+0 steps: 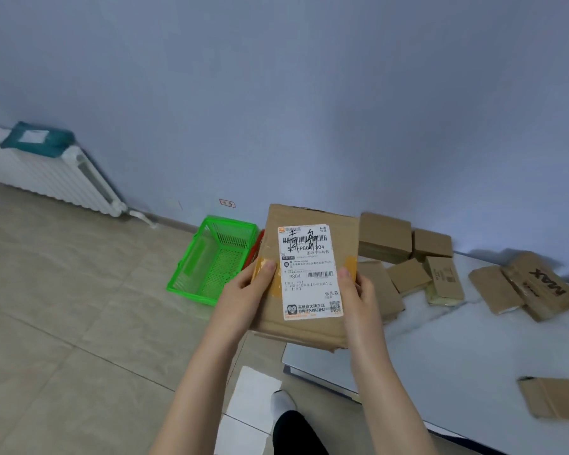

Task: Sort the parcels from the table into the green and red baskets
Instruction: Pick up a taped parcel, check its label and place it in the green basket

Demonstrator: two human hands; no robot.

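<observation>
A flat brown cardboard parcel (345,267) with a white shipping label is held up in front of me. My left hand (247,290) grips its left edge with the thumb on top. Its right edge is gripped by my right hand (358,293) in the same way. The green basket (191,274) stands on the floor to the left of the parcel and holds nothing visible. Only a sliver of the red basket (256,249) shows behind the parcel's left edge. Several more brown parcels (385,238) lie on the white table (440,349) to the right.
A white radiator (53,178) stands against the wall at far left with a teal package (37,139) on top. A lone parcel (555,402) lies near the table's front right. My foot (283,402) is on the tiled floor by the table corner.
</observation>
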